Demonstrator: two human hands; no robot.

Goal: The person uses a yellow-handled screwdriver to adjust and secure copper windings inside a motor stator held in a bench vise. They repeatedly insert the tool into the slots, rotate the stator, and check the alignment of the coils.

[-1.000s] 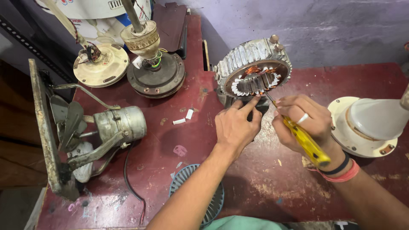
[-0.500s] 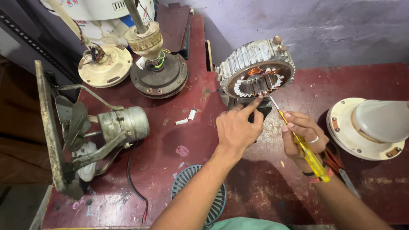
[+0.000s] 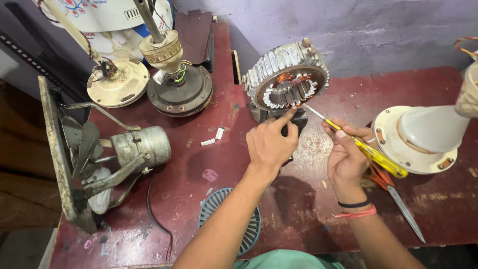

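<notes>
The motor stator (image 3: 288, 79) stands on edge at the back of the red table (image 3: 199, 149). The left hand (image 3: 270, 142) holds nothing, forefinger touching its lower rim. The right hand (image 3: 347, 154) grips a yellow screwdriver (image 3: 363, 149), tip at the rim.

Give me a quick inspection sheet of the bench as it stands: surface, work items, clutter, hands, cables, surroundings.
Surface: red workbench, worn and stained.
Job's things: motor stator propped on edge, copper windings showing; yellow-handled screwdriver, tip at the stator's lower rim.
Clutter: exhaust fan, two fan motor housings, white fan base, scissors, round grille, two small white pieces.
Hands: left hand fingertip on the stator rim; right hand holds the screwdriver.
Cables: black lead trailing from the exhaust fan.
Surroundings: purple wall.
</notes>
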